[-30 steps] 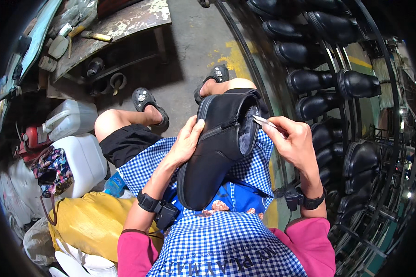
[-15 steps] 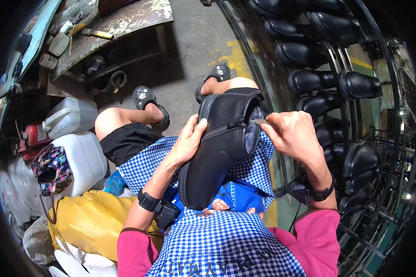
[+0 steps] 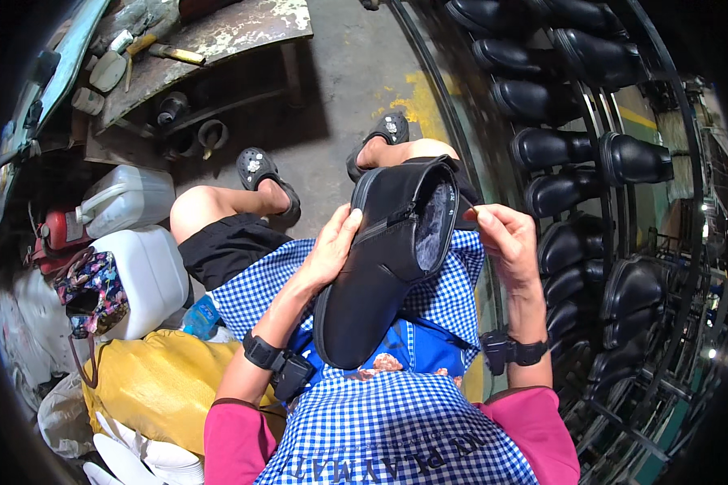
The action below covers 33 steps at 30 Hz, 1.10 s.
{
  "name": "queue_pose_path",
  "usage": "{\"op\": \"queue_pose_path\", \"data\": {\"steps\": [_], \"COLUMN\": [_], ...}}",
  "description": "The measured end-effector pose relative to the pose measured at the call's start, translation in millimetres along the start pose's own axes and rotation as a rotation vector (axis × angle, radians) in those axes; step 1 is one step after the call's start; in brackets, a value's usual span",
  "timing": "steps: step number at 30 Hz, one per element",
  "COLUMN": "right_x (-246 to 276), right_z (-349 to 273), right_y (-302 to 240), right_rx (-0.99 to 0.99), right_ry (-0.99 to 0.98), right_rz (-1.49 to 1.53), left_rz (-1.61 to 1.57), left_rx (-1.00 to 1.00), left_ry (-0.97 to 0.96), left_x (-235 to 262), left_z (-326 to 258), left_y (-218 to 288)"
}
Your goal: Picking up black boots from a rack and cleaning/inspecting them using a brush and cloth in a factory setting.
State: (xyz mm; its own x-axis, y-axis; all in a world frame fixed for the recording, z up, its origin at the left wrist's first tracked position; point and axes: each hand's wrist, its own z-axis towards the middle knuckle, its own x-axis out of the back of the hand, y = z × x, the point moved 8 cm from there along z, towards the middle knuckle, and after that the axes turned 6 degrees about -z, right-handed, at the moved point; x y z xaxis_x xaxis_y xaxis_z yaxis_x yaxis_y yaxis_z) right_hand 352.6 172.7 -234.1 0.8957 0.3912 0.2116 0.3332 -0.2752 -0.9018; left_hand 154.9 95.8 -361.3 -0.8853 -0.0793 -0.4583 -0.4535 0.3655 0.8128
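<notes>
A black leather ankle boot (image 3: pixel 374 275) lies across my lap, toe toward me and opening turned to the right. It has a side zip and a grey fuzzy lining (image 3: pixel 435 230). My left hand (image 3: pixel 336 242) is closed around the sole edge on the boot's left side, thumb on the upper. To the right of the opening, my right hand (image 3: pixel 505 242) is closed in a pinch by the boot's collar. Between its fingertips is a thin dark sliver, blade-like in the earlier frame, too small to name. Under the boot is a blue-checked apron (image 3: pixel 388 424).
At right a rack (image 3: pixel 603 105) holds several black boots (image 3: pixel 546 149). A worn table (image 3: pixel 239 28) with a hammer (image 3: pixel 178 55) stands far left. White jugs (image 3: pixel 158 279), a red extinguisher (image 3: pixel 61 230), a yellow sack (image 3: pixel 150 384) and white insole-like pieces (image 3: pixel 166 461) lie left.
My right hand has turned and drawn back from inside the boot's opening to just outside its collar. The forearm is now more upright. The left hand keeps its hold; the boot is nearly still.
</notes>
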Motion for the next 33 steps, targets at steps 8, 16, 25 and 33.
{"op": "queue_pose_path", "data": {"steps": [8, 16, 25, 33], "right_x": [-12.1, -36.4, -5.1, -23.4], "right_z": [-16.5, -9.9, 1.0, -26.9], "right_y": [-87.7, -84.9, -0.6, -97.4], "right_rx": [0.381, 0.464, -0.057, 0.459], "right_ry": [0.057, 0.127, 0.018, 0.234], "right_rz": [-1.056, -1.319, -0.173, -1.105], "left_rz": [0.136, 0.144, 0.082, 0.051], "left_rx": [0.015, 0.015, 0.020, 0.012], "left_ry": [0.037, 0.027, -0.041, 0.033], "left_x": [-1.5, -5.4, 1.2, 6.7], "left_z": [2.1, -1.5, 6.1, 6.6], "left_y": [3.1, 15.7, -9.7, -11.5]}}
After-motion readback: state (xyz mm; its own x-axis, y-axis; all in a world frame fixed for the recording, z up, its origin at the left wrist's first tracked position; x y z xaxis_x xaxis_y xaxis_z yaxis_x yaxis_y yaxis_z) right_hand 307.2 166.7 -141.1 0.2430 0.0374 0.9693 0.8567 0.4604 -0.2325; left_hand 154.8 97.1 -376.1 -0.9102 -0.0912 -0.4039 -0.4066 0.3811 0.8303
